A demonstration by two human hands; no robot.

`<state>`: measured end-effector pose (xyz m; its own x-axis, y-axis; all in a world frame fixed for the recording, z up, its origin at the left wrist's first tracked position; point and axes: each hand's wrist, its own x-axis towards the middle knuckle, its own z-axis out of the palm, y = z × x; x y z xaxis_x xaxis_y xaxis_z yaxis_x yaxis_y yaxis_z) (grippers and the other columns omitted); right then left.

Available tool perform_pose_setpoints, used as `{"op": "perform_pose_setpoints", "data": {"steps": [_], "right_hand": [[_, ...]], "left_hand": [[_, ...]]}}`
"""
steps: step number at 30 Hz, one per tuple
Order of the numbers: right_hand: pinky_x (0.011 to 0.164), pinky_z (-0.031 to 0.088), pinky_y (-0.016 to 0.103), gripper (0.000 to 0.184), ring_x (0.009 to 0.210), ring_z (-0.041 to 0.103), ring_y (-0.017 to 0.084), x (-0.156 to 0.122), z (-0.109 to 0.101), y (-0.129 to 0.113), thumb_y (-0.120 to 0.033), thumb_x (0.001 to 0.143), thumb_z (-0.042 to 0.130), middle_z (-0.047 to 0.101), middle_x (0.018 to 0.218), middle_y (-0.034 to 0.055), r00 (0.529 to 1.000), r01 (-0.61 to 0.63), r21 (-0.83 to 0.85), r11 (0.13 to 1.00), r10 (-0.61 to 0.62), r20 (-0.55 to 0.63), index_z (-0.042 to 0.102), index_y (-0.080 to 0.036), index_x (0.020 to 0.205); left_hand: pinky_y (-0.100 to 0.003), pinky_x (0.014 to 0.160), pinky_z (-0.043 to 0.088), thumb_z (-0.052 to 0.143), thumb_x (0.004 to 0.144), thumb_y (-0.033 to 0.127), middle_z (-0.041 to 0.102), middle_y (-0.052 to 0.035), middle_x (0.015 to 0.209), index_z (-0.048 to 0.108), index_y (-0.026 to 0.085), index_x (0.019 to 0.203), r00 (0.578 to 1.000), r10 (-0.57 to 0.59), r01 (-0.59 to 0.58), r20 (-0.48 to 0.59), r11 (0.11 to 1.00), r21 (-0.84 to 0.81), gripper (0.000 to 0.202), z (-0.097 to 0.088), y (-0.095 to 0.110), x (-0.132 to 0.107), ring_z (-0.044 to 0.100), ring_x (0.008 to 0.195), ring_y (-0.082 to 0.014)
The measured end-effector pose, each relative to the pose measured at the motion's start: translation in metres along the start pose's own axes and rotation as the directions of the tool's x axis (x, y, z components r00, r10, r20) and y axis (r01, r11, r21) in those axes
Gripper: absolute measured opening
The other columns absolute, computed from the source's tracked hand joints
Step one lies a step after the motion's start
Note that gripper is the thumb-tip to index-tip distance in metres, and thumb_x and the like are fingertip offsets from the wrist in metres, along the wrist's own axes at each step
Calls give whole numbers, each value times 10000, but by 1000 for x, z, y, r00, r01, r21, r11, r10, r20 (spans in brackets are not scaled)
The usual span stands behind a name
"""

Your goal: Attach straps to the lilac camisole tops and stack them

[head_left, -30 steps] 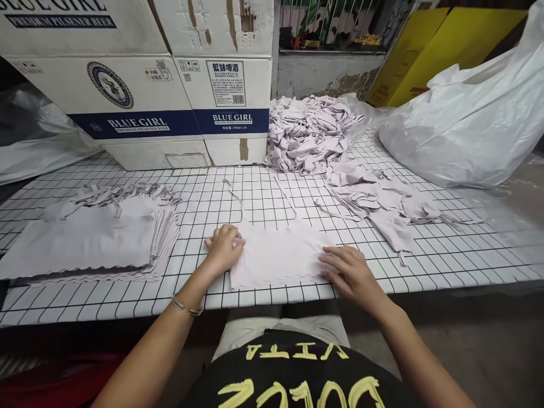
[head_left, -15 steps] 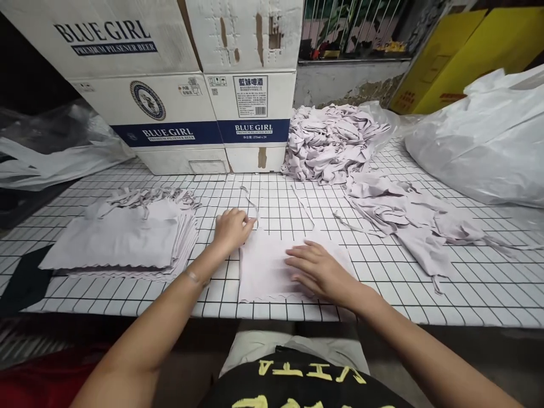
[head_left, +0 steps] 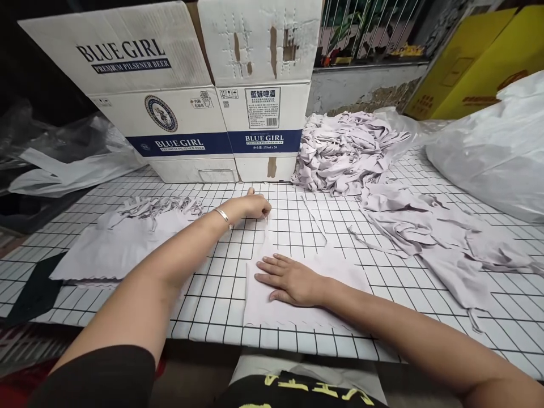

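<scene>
A pale lilac cloth piece (head_left: 297, 316) with a wavy lower edge lies flat in front of me. Two thin strings run from its far edge. My left hand (head_left: 256, 205) is beyond that edge, its fingers closed on the left string (head_left: 266, 229), which is drawn straight away from the cloth. The right string (head_left: 314, 220) lies loose on the table. With fingers stretched out, my right hand (head_left: 293, 280) presses flat on the cloth's middle. To the left is a stack of similar cloth pieces (head_left: 102, 243), strings at its far side, partly hidden by my left arm.
A white beer carton (head_left: 187, 124) stands at the back of the grid-patterned table (head_left: 212, 306). Crumpled lilac cloths (head_left: 352, 147) are heaped beside it, with more loose ones (head_left: 416, 226) spread to the right. A white plastic bag (head_left: 488, 153) is at the far right. A dark flat piece (head_left: 36, 289) lies at left.
My left hand has moved away from me, pulling the left string straight. My right hand has slid left and settled flat on the cloth. The view has shifted slightly.
</scene>
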<state>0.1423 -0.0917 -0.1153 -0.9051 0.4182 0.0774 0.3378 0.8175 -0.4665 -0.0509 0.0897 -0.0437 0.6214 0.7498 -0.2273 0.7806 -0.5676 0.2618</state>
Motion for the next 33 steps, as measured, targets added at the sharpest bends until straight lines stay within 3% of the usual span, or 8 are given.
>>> {"op": "perform_pose_setpoints", "data": {"steps": [4,10,14,17,20,23,29,33], "right_hand": [[1192,116,499,598,1467,192,271,0,2,0,-513,963,424,288,1562,113,1000,-6,47,999,7,-20,357,-238,1490],[1197,94,503,589,1470,179,272,-2,0,0,-507,965,424,281,1565,102,1000,-17,79,997,18,-9,365,-242,1487],[1197,92,522,558,1454,231,291,2,-2,-2,-493,926,514,360,1533,106,997,-52,247,967,63,-36,480,-228,1417],[1152,263,526,480,1335,442,292,12,-13,-5,-483,866,607,536,1394,138,925,-199,670,715,362,-112,616,-189,1246],[1055,419,479,468,1139,604,248,24,-34,-4,-536,903,519,633,1228,157,807,-120,990,69,587,57,613,-144,1142],[959,496,418,462,938,671,208,25,-51,0,-521,960,401,694,1007,132,841,-4,942,-336,508,185,608,-115,1036],[675,536,232,178,715,677,124,19,-70,18,-189,950,468,702,840,80,839,4,957,-291,521,155,612,-95,996],[601,550,212,272,643,690,120,22,-87,12,-167,1000,338,700,767,89,837,-185,949,-255,465,288,595,-81,977]], "left_hand": [[-500,1086,79,664,622,92,559,8,538,628,209,483,985,-90,77,146,993,91,185,-26,-10,11,526,822,-206],[-488,1046,157,718,592,148,538,8,489,629,205,478,973,-229,212,43,947,240,154,-70,-38,1,544,854,-229],[-481,1024,210,731,658,228,613,-5,591,687,197,611,960,-272,278,-65,900,335,71,-90,-24,-17,573,807,-216],[-487,998,240,639,752,195,638,-26,635,698,186,676,956,-219,277,-197,896,347,97,-71,17,-36,576,786,-213],[-505,967,262,532,780,101,668,-78,751,678,155,718,935,-62,211,-348,888,409,168,-25,76,-63,575,836,-244],[-496,917,318,540,776,131,668,-129,857,673,143,824,915,69,67,-397,946,318,141,20,128,-98,576,897,-283],[-408,933,394,450,802,118,591,-83,1303,508,262,1309,848,14,-89,-529,989,-117,530,41,118,-117,530,1171,-231],[-469,980,348,567,731,178,577,-93,1349,598,259,1252,921,38,-88,-389,990,-111,528,38,85,-85,500,1221,-287]]}}
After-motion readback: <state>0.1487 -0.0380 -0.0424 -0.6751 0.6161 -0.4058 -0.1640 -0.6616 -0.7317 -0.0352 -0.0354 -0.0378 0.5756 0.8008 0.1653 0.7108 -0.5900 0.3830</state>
